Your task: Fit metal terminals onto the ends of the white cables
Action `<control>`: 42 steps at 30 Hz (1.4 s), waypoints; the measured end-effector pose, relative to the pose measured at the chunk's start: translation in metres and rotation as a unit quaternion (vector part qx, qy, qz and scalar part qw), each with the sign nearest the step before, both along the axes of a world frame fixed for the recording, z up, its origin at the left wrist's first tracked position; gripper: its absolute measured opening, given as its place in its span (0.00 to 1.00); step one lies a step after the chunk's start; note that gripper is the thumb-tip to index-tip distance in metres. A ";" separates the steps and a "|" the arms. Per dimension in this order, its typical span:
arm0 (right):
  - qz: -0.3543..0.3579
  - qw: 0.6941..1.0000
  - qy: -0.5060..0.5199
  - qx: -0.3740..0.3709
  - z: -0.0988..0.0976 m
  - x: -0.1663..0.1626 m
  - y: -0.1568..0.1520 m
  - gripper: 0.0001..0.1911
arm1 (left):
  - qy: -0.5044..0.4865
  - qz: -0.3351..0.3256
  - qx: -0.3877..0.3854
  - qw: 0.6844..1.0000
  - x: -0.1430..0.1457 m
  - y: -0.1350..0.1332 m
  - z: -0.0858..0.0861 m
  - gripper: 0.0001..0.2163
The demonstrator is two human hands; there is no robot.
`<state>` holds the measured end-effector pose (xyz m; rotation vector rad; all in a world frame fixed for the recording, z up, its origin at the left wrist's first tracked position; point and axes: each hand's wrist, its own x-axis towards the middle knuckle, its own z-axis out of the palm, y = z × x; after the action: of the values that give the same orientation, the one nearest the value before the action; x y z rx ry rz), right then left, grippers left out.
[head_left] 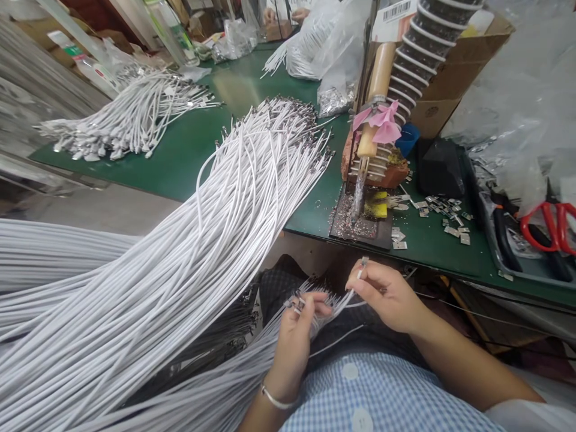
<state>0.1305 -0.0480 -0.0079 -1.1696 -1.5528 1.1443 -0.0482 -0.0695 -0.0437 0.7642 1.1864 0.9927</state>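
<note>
So the right hand (389, 294)'s grip is pinching a white cable (359, 274) right by its metal plug (365, 260), holding it over the lap near the front edge of the green surface (166, 171). The left hand (294, 330) is pinching a few small connectors (294, 303). A huge cable bundle (202, 234) is sprawling to the left, and a wooden-handled iron (359, 189) is pointing down just beyond the right hand.

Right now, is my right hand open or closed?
Closed: your right hand pinches a white cable, whose small connector sticks up above the grip.
</note>
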 end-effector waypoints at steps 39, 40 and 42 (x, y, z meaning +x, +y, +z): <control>0.040 0.997 -0.069 0.016 -0.009 -0.013 -0.004 0.09 | -0.021 -0.142 0.004 0.990 0.000 -0.009 0.001 0.08; 0.041 0.997 -0.069 0.015 -0.009 -0.012 -0.004 0.09 | -0.018 -0.136 0.005 0.990 -0.001 -0.008 0.001 0.08; 0.042 0.997 -0.061 0.010 -0.008 -0.009 -0.006 0.09 | -0.014 -0.122 0.013 0.992 -0.001 -0.005 0.003 0.08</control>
<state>0.1216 -0.0539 -0.0164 -1.1894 -1.7161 1.1275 -0.0495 -0.0741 -0.0408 0.8905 1.0298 0.8130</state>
